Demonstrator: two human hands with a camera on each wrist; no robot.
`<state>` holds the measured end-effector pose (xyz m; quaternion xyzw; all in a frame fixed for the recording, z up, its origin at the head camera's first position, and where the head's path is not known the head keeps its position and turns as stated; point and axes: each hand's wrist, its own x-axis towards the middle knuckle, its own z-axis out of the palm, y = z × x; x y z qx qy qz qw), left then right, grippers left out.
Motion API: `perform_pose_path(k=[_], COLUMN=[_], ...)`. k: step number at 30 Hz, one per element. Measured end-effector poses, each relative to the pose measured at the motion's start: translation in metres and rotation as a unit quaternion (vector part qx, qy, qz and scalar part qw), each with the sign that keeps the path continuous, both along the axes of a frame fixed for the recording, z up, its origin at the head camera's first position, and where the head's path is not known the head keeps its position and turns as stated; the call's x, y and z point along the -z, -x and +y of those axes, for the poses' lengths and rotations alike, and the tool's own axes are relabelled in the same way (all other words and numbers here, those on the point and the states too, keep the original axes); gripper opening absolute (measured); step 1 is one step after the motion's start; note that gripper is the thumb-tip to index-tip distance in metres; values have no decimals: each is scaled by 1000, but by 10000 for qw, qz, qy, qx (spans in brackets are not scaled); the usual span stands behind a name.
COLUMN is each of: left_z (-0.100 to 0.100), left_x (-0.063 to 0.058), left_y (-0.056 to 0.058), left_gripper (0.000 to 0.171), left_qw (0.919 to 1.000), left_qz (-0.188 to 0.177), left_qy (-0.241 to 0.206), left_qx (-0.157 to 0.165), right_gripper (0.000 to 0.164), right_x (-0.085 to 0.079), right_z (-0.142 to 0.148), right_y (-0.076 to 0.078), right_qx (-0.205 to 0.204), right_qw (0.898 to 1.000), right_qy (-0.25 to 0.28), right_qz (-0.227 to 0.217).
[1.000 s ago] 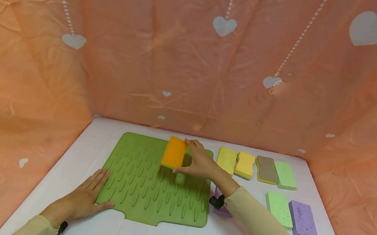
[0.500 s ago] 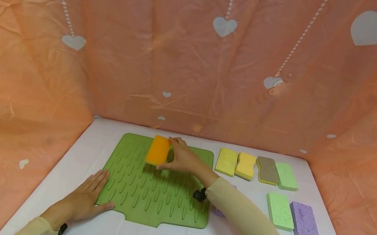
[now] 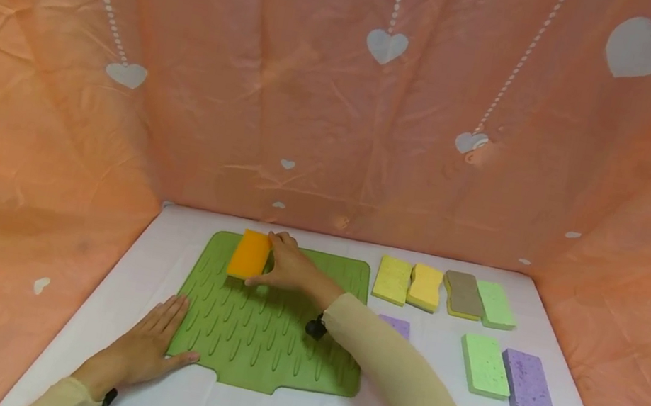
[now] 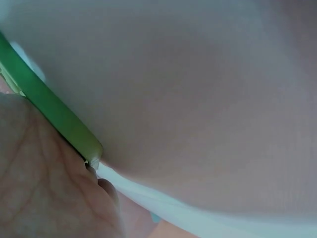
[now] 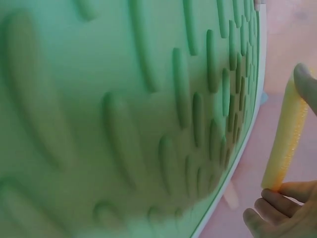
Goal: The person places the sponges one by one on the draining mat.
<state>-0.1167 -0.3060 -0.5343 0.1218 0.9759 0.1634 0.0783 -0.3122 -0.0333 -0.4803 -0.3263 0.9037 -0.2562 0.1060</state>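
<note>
My right hand [image 3: 291,268] holds an orange sponge [image 3: 249,255] above the back left part of a green ridged mat [image 3: 262,347]. In the right wrist view the sponge [image 5: 285,139] is pinched at its two ends, the thumb at one and the fingers at the other, and its yellow side shows. A gap separates it from the mat's ridges there. My left hand [image 3: 147,338] lies flat at the mat's left front corner, fingertips on its left edge and thumb by the front edge. The left wrist view shows that palm [image 4: 49,183] against the mat's green rim [image 4: 54,109].
Right of the mat stand a yellow sponge [image 3: 392,279], a wavy yellow sponge [image 3: 425,286], a grey-brown topped sponge [image 3: 464,295] and a light green sponge [image 3: 496,305]. Nearer are another green sponge [image 3: 485,366] and a purple sponge [image 3: 529,384]. My right sleeve partly hides a second purple sponge [image 3: 395,325].
My right hand has carried the orange sponge leftward across the mat, from right of its middle to the back left. The left hand has stayed in place.
</note>
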Motion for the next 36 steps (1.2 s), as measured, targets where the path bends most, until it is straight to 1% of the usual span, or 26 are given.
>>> perform_pose_path(k=[2, 6, 9, 13, 14, 16, 20, 21, 25, 30, 33, 36], left_z=[0, 0, 0, 1, 1, 2, 2, 2, 0, -1, -1, 1], left_x=[0, -1, 0, 1, 1, 1, 0, 0, -1, 2, 2, -2], left_y=[1, 2, 1, 1, 1, 1, 1, 1, 1, 1, 2, 1], left_gripper=[110, 111, 110, 111, 111, 111, 110, 110, 110, 111, 111, 111], left_qw=[10000, 10000, 9998, 9998, 9998, 9998, 9999, 9998, 9999, 10000, 9999, 9999], left_qz=[1, 0, 44, 6, -49, -35, 60, 135, 87, 40, 51, 22], left_qy=[2, 72, 176, 189, 175, 170, 149, 163, 82, 26, 111, 163], left_qx=[8, -1, 6, 5, -13, -10, -4, 21, 0, -39, -31, 4], right_gripper=[120, 119, 118, 118, 117, 117, 116, 116, 116, 120, 120, 119], right_x=[-1, 3, 9, 14, 14, 14, 15, 15, 17, 22, 23, 22], right_z=[-6, -21, -30, -39, -41, -44, -47, -47, -51, -58, -59, -60], right_y=[2, 5, 7, 8, 8, 9, 8, 8, 9, 12, 11, 9], right_qx=[-33, -52, 23, 99, 112, 148, 264, 296, 359, 383, 420, 507], right_qw=[10000, 9999, 9996, 9995, 9994, 9993, 9992, 9993, 9993, 9991, 9990, 9985], right_qy=[-20, -143, -227, -247, -276, -304, -265, -213, -55, -157, -163, -130], right_qz=[-28, 50, 143, 168, 179, 180, 119, 85, 19, -6, -74, -132])
